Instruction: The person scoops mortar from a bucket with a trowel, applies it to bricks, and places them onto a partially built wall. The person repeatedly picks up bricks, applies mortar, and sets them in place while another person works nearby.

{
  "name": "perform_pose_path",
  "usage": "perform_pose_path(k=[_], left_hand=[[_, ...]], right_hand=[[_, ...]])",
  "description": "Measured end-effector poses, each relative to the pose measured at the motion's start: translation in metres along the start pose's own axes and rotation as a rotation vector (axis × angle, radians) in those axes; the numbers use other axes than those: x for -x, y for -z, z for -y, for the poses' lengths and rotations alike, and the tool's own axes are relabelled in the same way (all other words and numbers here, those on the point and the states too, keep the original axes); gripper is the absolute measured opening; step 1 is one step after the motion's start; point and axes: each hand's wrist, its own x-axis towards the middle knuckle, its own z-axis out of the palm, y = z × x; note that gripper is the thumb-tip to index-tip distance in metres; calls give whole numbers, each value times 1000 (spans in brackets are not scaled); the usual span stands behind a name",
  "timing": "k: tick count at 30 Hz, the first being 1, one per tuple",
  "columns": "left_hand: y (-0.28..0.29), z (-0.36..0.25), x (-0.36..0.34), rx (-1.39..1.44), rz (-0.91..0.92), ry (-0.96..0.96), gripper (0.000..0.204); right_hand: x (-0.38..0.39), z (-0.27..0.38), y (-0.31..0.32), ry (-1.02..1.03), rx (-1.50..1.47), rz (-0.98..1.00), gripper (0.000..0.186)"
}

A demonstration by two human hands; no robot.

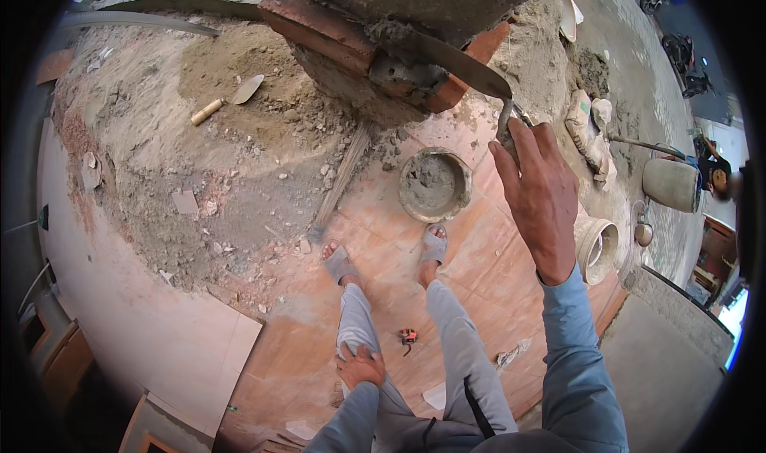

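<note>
My right hand (539, 194) is wrapped round the handle of a trowel (469, 66). The trowel's blade lies against wet grey mortar (407, 72) between red bricks (327, 32), just under a dark concrete block (435, 2). My left hand (361, 367) rests on my left thigh, its fingers laid out flat with nothing in them. On the floor ahead of my feet sits a round tub (405, 206) with grey mortar (431, 183) in it. The far end of the mortar bed is hidden behind the blade.
A second trowel (247, 90) lies on a sand heap (215, 58) to the left. A wooden plank (343, 178) slants beside the rubble. A tape measure (408, 337) lies between my legs. At right are a white bucket (586, 246), a sack (585, 130), a barrel (670, 184) and a person (712, 172).
</note>
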Motion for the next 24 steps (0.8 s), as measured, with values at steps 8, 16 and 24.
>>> perform_pose_path(k=[8,16,24], left_hand=[[4,9,11,94,-20,41,47],[-24,13,7,99,-34,42,49],[-29,14,8,146,-36,54,49]], right_hand=[[-21,31,55,21,-236,295,34],[-72,28,59,-194,-477,803,46],[-45,-6,59,-301,-381,777,42]])
